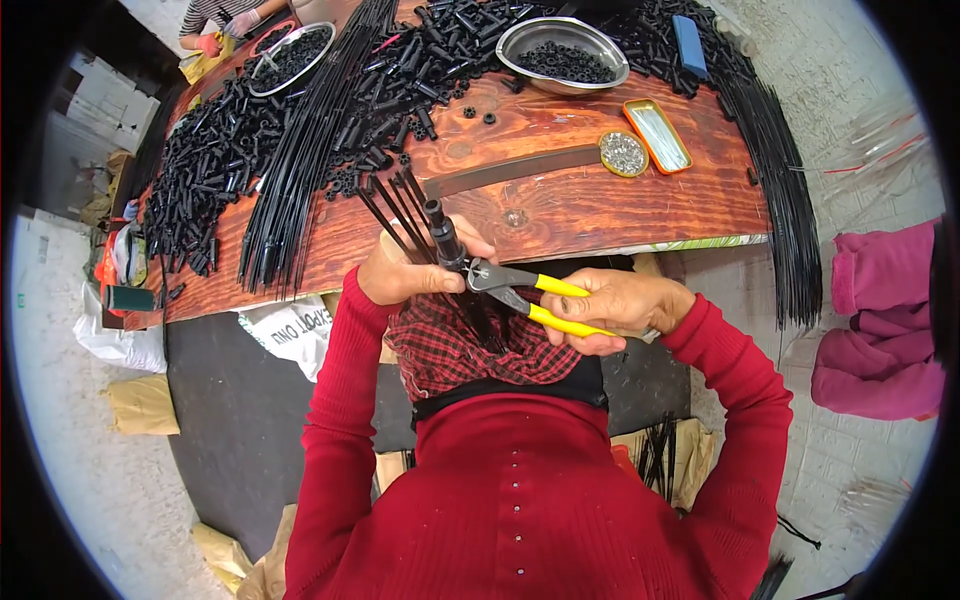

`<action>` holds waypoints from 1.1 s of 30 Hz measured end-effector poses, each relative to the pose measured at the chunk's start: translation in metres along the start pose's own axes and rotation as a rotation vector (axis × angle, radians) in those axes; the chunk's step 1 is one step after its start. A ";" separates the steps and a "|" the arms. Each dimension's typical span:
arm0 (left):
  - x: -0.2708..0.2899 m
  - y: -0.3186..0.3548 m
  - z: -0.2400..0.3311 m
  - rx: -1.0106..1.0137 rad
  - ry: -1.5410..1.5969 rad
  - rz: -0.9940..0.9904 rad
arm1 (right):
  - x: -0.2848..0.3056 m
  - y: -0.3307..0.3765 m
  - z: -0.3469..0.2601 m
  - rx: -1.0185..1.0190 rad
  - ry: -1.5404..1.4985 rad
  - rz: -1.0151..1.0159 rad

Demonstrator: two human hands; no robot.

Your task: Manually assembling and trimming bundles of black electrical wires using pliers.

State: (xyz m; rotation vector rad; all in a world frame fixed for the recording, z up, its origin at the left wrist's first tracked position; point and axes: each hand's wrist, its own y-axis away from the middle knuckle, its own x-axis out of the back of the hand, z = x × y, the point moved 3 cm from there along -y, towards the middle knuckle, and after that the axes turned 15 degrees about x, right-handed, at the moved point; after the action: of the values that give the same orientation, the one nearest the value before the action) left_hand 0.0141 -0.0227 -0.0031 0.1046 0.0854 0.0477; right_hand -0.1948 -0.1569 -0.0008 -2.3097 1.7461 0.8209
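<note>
The left hand [425,268] is closed around a short black tube [445,235] and several thin black rods [395,207], which fan up and away beyond its fingers; the right hand [615,308] is wrapped around the yellow handles of a pair of pincers [512,279]. The pincers' head sits at the lower end of the tube, right beside the left thumb, and whether it bites on anything there is too small to tell. That closeness looks like the main hazard: if the head slips off the smooth tube while the right hand squeezes, it could pinch the thumb. The handles stand apart, so a hard squeeze could also catch a fold of the right hand's own skin between them. Too much force, or a crooked bite, might crack or mark the tube. The left hand's grip is shared among tube and rods, so a twist from the pincers could turn the tube or let a rod slide out, down onto the checked cloth [450,350] below both hands. Any loose bit could get lost in its folds. Past the hands, on the surface [560,222], lies a flat bar [515,172]; a careless forward push could make the rod tips knock it.
</note>
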 end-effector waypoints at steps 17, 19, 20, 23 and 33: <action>0.013 0.001 -0.018 -0.049 0.195 0.032 | 0.008 -0.027 0.028 0.197 0.096 0.051; 0.013 0.002 -0.019 -0.054 0.196 0.029 | 0.007 -0.031 0.034 0.258 0.055 0.029; 0.014 0.004 -0.021 -0.044 0.207 0.045 | 0.002 -0.031 0.030 0.247 0.049 0.070; 0.016 0.005 -0.020 -0.036 0.188 0.063 | 0.004 -0.026 0.020 0.164 0.108 0.081; 0.004 0.009 -0.008 -0.008 0.055 0.135 | -0.014 -0.001 -0.023 0.230 0.763 0.378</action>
State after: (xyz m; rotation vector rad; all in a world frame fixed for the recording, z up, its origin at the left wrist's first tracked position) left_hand 0.0167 -0.0129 -0.0099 0.1008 0.1333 0.1858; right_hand -0.1884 -0.1546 0.0252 -2.3132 2.4444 -0.3030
